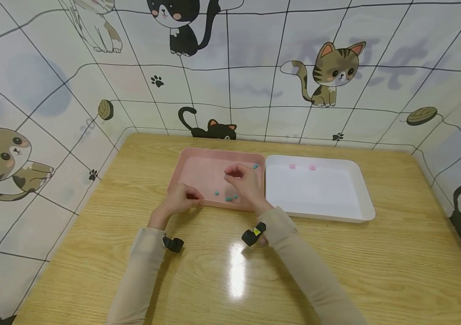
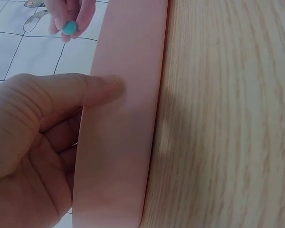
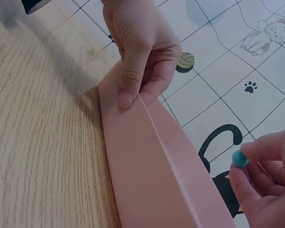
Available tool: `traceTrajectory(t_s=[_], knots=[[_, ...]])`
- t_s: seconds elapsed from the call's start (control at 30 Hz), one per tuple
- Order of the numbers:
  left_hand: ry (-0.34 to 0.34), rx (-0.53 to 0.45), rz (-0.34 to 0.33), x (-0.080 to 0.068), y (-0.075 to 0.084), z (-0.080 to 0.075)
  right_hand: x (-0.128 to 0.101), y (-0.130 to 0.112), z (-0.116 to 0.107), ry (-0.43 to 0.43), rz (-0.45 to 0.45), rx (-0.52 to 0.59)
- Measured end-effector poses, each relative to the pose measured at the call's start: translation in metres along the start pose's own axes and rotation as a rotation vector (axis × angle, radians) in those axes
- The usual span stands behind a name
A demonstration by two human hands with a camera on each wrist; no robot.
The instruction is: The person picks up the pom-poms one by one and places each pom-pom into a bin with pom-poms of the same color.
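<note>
The pink tray [image 1: 203,167] lies on the table with several small teal balls [image 1: 228,199] in it, most towards its near side and some in the far right corner. My left hand [image 1: 179,199] grips the tray's near wall at the left, thumb outside and fingers over the inner side. Above the tray, my right hand [image 1: 245,183] pinches a teal ball [image 3: 240,158] between thumb and fingertip. That ball [image 2: 69,28] also shows at the top of the left wrist view.
A white tray [image 1: 315,192] stands right beside the pink one, with two small pink pieces [image 1: 312,168] near its far wall. Both trays sit on a wooden table [image 1: 214,262]. Behind it rises a wall covering [image 1: 250,90] printed with cats.
</note>
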State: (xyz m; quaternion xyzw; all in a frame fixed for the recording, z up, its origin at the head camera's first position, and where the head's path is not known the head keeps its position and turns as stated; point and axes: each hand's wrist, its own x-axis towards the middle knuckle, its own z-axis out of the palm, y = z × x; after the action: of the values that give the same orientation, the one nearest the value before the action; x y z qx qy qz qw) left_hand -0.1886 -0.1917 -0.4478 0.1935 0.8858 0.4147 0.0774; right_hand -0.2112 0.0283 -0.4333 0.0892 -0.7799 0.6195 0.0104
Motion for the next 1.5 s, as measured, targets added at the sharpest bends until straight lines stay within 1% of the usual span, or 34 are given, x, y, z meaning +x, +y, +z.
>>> traceTrajectory(t_s=[0.2,0.37,0.5,0.57,0.8,0.93,1.03,1.17,1.27,1.5], knots=[[-0.003,0.001,0.0,-0.001,0.0,0.001,0.005,0.005,0.002,0.031,0.063,0.023],[0.012,0.008,0.007,0.0,-0.001,0.001,0.009,0.008,0.003,0.052,0.111,0.033],[0.014,0.014,0.007,0.0,-0.001,0.001,0.009,0.006,0.001,0.053,0.123,0.041],[0.012,0.01,-0.001,0.0,-0.001,0.001,0.007,0.003,0.0,0.05,0.112,0.043],[0.002,0.011,0.004,0.0,-0.002,0.001,-0.002,-0.005,-0.007,0.053,0.024,0.036],[0.003,0.022,-0.001,0.001,-0.002,0.001,-0.008,-0.011,-0.013,0.021,0.014,0.068],[0.003,0.025,-0.005,0.0,-0.002,0.001,-0.014,-0.015,-0.018,0.002,0.024,0.095],[0.003,0.022,-0.001,0.0,-0.001,0.0,-0.023,-0.02,-0.025,-0.017,0.007,0.095],[0.003,0.019,0.004,-0.001,0.001,0.0,-0.029,-0.021,-0.031,-0.03,-0.023,0.09],[0.0,0.011,0.0,-0.002,0.003,0.0,-0.04,-0.02,-0.044,-0.048,-0.04,0.117]])
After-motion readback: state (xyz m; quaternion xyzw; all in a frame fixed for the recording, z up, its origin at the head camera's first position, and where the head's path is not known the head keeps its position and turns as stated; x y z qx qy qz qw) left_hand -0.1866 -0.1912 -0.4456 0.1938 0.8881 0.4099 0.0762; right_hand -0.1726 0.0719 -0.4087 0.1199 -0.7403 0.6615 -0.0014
